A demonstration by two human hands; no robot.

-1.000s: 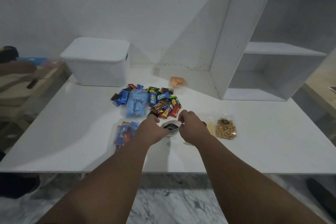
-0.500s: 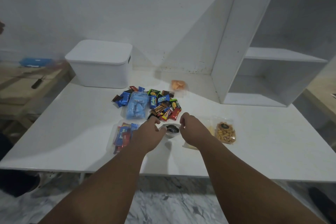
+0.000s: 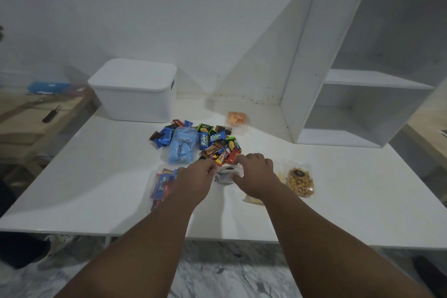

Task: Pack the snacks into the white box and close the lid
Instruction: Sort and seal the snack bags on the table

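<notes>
Resting on the white worktop (image 3: 96,176): white box (image 3: 135,94), lid on, well beyond the left hand (image 3: 194,176) and off to its left. Loose snack pile (image 3: 212,145) lies just beyond both hands; two blue wrappers (image 3: 204,140) read "Kalpa", other print too small to read. The left hand and right hand (image 3: 256,174) each pinch an edge of a clear pouch (image 3: 226,176) of dark pieces, held between them. Just right of the right hand, a bag of golden nuts (image 3: 300,182).
</notes>
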